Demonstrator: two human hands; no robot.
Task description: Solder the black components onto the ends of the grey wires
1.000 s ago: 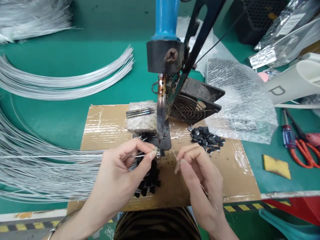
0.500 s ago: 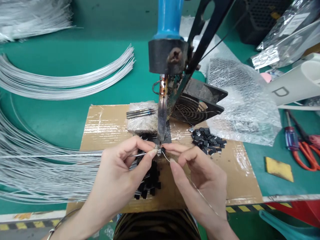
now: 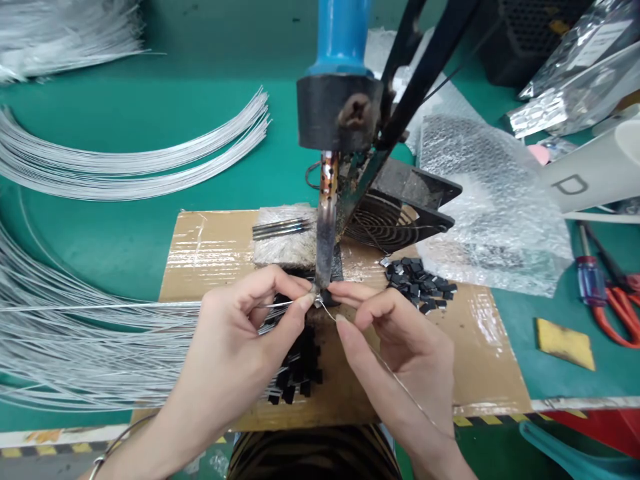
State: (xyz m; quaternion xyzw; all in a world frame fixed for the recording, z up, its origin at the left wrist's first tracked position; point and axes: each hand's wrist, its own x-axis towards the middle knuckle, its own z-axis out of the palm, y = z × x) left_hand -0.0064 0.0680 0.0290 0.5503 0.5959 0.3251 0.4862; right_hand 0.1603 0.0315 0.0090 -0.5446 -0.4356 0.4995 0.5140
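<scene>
My left hand (image 3: 250, 337) pinches a thin grey cable (image 3: 273, 305) close to its end, between thumb and index finger. Between my right thumb and fingers runs a strand of solder wire (image 3: 400, 381), trailing back across the palm of my right hand (image 3: 407, 353). Its front end meets a small shiny metal piece (image 3: 319, 301) at my left fingertips. Right above that spot stands the tip of a soldering iron (image 3: 326, 247) with a blue handle. My right index finger reaches beside the tip, near a small black part partly hidden there.
Black-ended cables (image 3: 295, 377) lie below my hands on cardboard (image 3: 480, 347). Small black pieces (image 3: 417, 283) are heaped at right, near a fan (image 3: 395, 220). Grey cable bundles (image 3: 100, 157) spread leftward. A yellow sponge (image 3: 565, 343), red-handled scissors (image 3: 617, 310) and a screwdriver (image 3: 591, 280) lie right.
The view has shifted slightly. The small metal piece and black part have moved a little up and left toward the iron's tip. Both hands keep their hold.
</scene>
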